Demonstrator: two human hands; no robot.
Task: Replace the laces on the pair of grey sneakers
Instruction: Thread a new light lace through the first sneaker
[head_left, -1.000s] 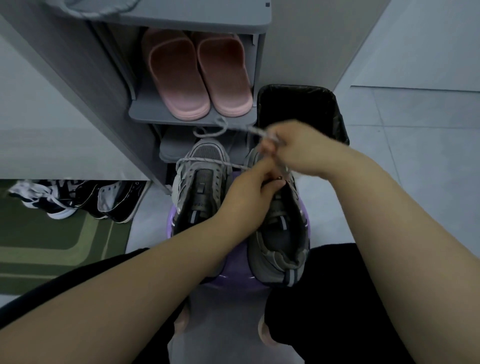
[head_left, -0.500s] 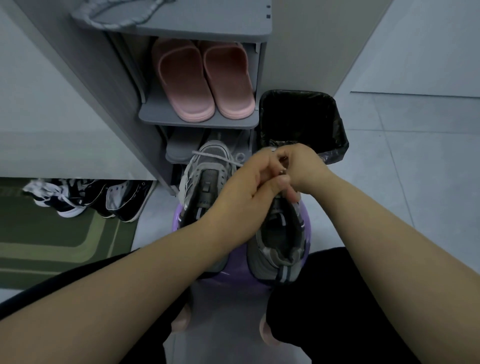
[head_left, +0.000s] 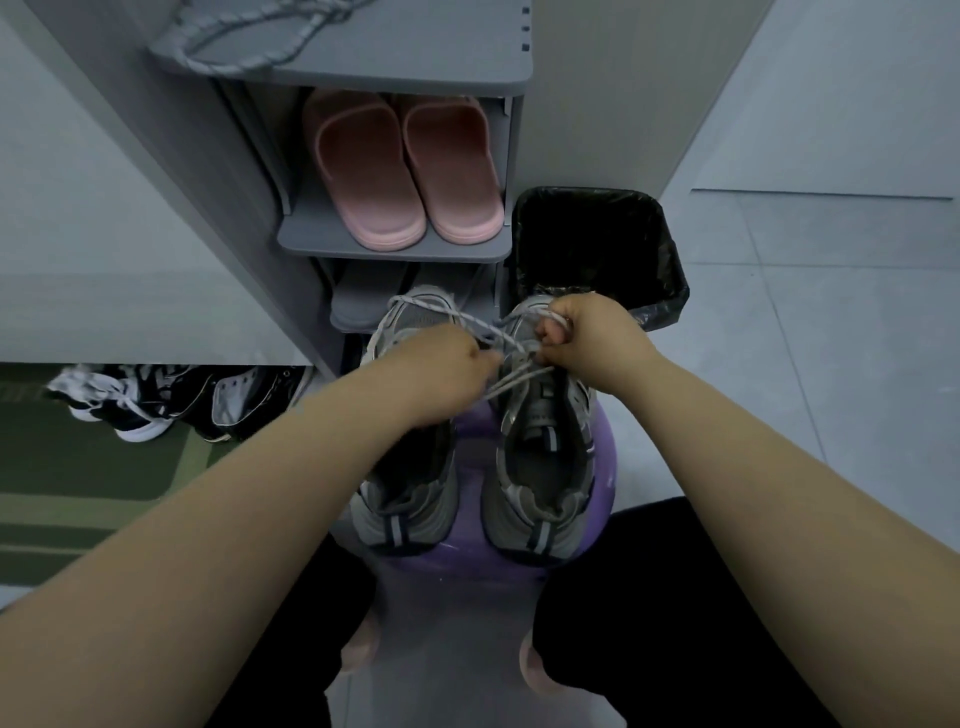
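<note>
Speckled grey-white lace (head_left: 519, 382) is crossing in several strands between the two hands. On one side the right hand (head_left: 589, 340) is clenching round a run of it, fingers curled under, over the toe end of the sneaker on the person's right (head_left: 545, 467). Opposite, the left hand (head_left: 441, 371) is pinching another run at its fingertips, just beside that sneaker's eyelets.

Judgement: the strands are being pulled apart and taut so the crossing is seating flat over the tongue. Lacing or tightening near the toe seems to be under way; which eyelet row cannot be told. A slack loop, seemingly of the same lace, is lying over the toe of the other grey sneaker (head_left: 410, 499), which the left forearm is partly covering.

Both sneakers are sitting side by side, heels toward the person, on a purple stool (head_left: 602, 457) between the knees, probably raised there for reach. It is standing on pale tiled floor (head_left: 831, 338).

Just beyond, a grey shoe rack (head_left: 395, 249) is carrying pink slippers (head_left: 400, 166), with coiled cord (head_left: 249, 47) resting on its top shelf. Beside the rack a black lined bin (head_left: 597, 244) is standing behind the right hand. Black-and-white sneakers (head_left: 156, 405) are lying by a green mat (head_left: 78, 483) to the left.
</note>
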